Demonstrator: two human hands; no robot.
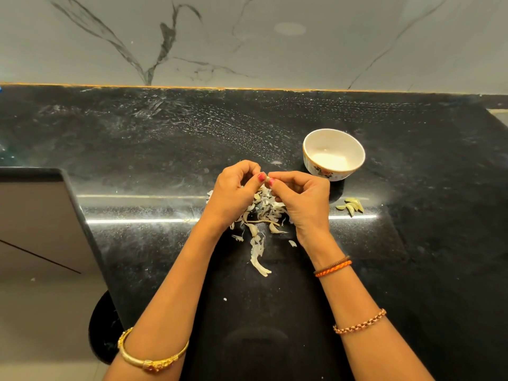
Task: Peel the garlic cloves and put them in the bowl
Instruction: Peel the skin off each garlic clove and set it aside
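Nearest you, your forearms come up from the bottom edge: a gold bangle (152, 356) on the left forearm, a copper-coloured chain bracelet (359, 322) on the right, and an orange and brown braided thread band (332, 266) at the right wrist.

Next, on the black speckled stone counter (137, 149), a long strip of white papery garlic skin (258, 257) lies between your wrists. Just past it is a loose pile of garlic skins and stalk bits (261, 215), with a few unpeeled cloves mixed in, partly hidden under your hands.

Above the pile your left hand (233, 191) and right hand (302, 196) meet fingertip to fingertip. Both have fingers curled, and together they pinch one small pale garlic clove (266, 178) between thumbs and forefingers. The clove is off the counter, mostly hidden by the fingertips; can't tell how much skin is on it.

Right of your right hand, apart from the pile, a small cluster of peeled yellowish garlic cloves (351, 205) sits on the counter.

Further back and right, the white ceramic bowl with a floral pattern outside (334, 154) stands upright, no cloves visible inside.

Farthest, a grey marble-veined wall (247, 42) backs the counter.
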